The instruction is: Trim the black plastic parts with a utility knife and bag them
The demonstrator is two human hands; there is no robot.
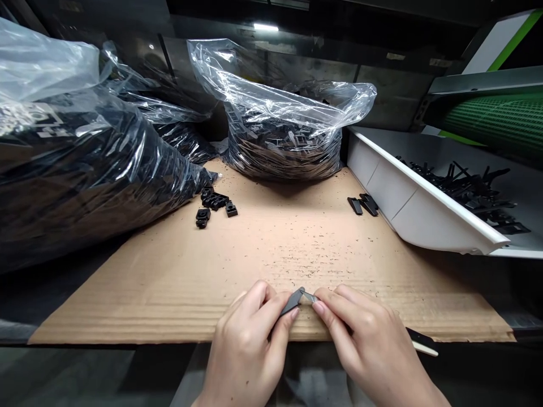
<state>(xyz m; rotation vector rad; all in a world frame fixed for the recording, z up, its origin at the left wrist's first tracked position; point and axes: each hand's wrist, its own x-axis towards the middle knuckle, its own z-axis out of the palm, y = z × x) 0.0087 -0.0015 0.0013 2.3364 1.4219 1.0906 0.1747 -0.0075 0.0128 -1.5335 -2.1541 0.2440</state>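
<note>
My left hand (254, 333) pinches a small flat black plastic part (292, 302) between thumb and forefinger, near the front edge of the cardboard (169, 282). From the other side, my right hand (365, 328) grips a small pointed metal blade (309, 295), its tip touching or very close to the upper end of the black part. Tiny dark shavings (314, 254) are scattered over the cardboard beyond both hands.
Small black parts (215, 200) lie left of centre, others (356, 206) beside a white tray (424, 198) of black pieces. Plastic bags (284, 135) full of parts stand behind and at left (85, 169). A green roll (496, 118) is at right.
</note>
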